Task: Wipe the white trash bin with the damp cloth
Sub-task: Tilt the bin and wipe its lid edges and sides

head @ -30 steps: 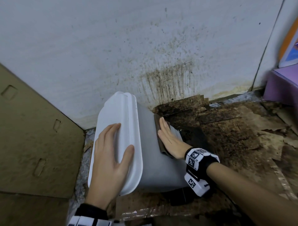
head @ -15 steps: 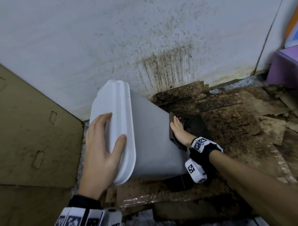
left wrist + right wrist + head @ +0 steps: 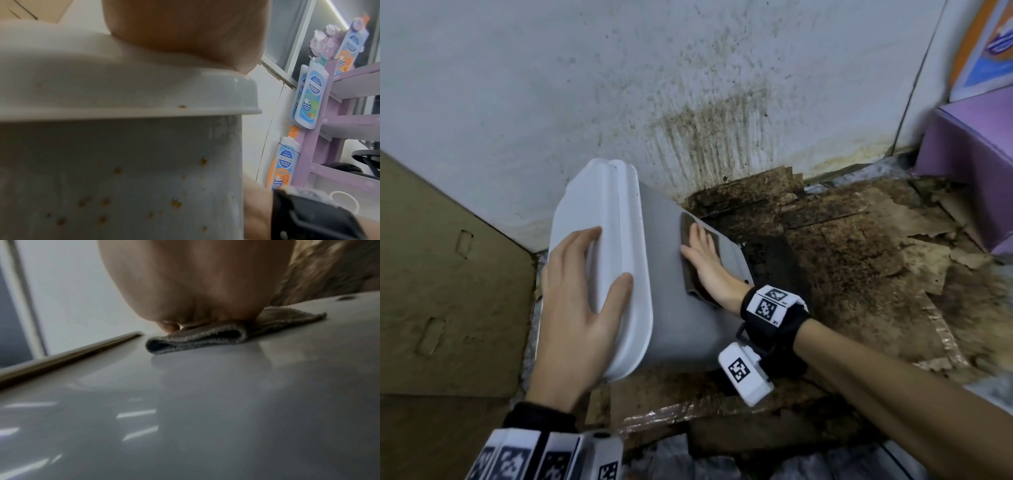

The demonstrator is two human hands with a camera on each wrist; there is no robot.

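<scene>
The white trash bin (image 3: pixel 674 315) leans tilted on the floor, its lid (image 3: pixel 616 205) toward the left. My left hand (image 3: pixel 571 308) rests on the lid, fingers lying across the top and thumb against the rim; in the left wrist view the palm (image 3: pixel 185 29) sits on the lid above the bin's speckled side (image 3: pixel 123 162). My right hand (image 3: pixel 705 263) lies flat on a folded grey-brown cloth (image 3: pixel 688 226), pressing it to the bin's upper side just right of the lid. The right wrist view shows the cloth (image 3: pixel 205 335) squeezed under the hand (image 3: pixel 195 280) on the glossy bin wall (image 3: pixel 205 402).
A white wall with dark splatter stains (image 3: pixel 705 130) stands right behind the bin. Soiled, torn cardboard (image 3: pixel 842 246) covers the floor to the right. A brown cardboard panel (image 3: pixel 448 291) lies at the left. A purple shelf unit (image 3: pixel 969 154) stands at far right, with hand-wash bottles (image 3: pixel 304 97).
My right hand slid the cloth down the bin's side away from the lid, then back up close to the lid. The left hand stayed on the lid.
</scene>
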